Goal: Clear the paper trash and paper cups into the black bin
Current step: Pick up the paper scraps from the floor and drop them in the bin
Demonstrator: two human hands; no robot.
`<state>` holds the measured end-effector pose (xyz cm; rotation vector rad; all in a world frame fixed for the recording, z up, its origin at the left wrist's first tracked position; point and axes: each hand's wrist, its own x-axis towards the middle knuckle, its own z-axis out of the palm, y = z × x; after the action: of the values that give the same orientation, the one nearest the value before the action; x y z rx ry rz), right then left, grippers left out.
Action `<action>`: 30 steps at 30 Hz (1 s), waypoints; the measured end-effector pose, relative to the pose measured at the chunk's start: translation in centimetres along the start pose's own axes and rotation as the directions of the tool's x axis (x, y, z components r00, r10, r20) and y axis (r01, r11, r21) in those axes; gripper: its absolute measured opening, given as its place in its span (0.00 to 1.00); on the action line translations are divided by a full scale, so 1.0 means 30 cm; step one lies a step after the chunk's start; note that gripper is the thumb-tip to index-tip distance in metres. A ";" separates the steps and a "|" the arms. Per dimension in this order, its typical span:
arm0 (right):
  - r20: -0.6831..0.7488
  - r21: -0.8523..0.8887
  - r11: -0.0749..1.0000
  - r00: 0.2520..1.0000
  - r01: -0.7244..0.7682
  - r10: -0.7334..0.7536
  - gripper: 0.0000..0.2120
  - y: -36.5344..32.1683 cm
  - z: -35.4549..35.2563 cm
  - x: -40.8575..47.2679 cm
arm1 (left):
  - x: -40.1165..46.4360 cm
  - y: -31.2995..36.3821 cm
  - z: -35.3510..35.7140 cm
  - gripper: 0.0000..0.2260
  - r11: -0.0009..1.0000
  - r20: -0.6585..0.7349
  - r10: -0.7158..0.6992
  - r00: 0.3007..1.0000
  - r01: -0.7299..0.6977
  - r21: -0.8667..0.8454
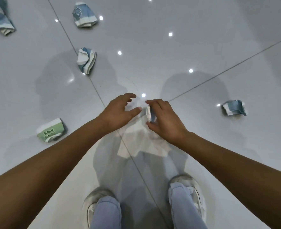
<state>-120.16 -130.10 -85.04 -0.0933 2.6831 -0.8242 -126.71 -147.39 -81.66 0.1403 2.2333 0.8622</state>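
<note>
Five crushed paper cups lie scattered on the glossy grey tiled floor (169, 55). Left hand (118, 111) hovers, fingers spread. Right hand (165, 120) pinches a crumpled blue-and-white paper cup (149, 113) above white tissue paper (144, 146): light, soft; grip by folds.

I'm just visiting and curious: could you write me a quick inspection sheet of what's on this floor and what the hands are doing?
Surface: glossy grey tiled floor, dark grout lines, ceiling lights reflected.
Job's things: four crushed blue cups, at and; green cup on its side; white paper under the hands. Black bin: not in view.
Clutter: nothing seen.
Hands: left hand open, fingers spread, beside a small crumpled cup; right hand grips that cup.
Cables: nothing seen.
Surroundings: the person's pale trousers and grey shoes at the bottom edge.
</note>
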 end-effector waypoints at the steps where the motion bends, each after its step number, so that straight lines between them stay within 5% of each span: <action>1: -0.047 0.055 0.998 0.999 0.008 -0.006 0.30 -0.019 -0.020 0.014 | 0.017 0.017 -0.005 0.24 0.996 0.010 -0.025 1.000 0.026 -0.083; 6: -0.142 0.209 0.975 0.989 0.076 -0.047 0.37 -0.070 -0.115 0.076 | 0.075 0.094 -0.068 0.24 0.908 0.138 -0.022 0.990 0.078 -0.412; 11: -0.204 0.183 0.976 0.976 0.114 -0.076 0.37 -0.058 -0.161 0.114 | 0.098 0.127 -0.092 0.16 0.733 0.244 0.091 0.966 0.100 -0.672; 14: -0.211 0.155 0.981 0.974 0.115 -0.081 0.36 -0.050 -0.172 0.122 | 0.108 0.133 -0.087 0.19 0.699 0.244 0.106 0.964 0.102 -0.708; 20: -0.184 0.111 0.990 0.981 0.085 -0.063 0.39 -0.011 -0.187 0.094 | 0.129 0.142 -0.061 0.18 0.797 0.118 0.032 0.993 0.046 -0.602; 25: -0.238 -0.030 0.977 0.951 -0.211 0.198 0.34 0.243 -0.266 0.007 | 0.148 0.100 -0.074 0.21 0.815 0.026 -0.057 0.998 0.062 -0.576; 30: -0.189 -0.216 0.779 0.808 -0.589 0.558 0.35 0.478 -0.309 -0.101 | 0.153 0.070 -0.070 0.18 0.829 -0.003 -0.084 0.996 0.068 -0.556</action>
<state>-119.89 -112.78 -84.92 0.7061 2.6616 -0.2761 -131.79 -145.38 -82.02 -0.2378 1.9023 1.4357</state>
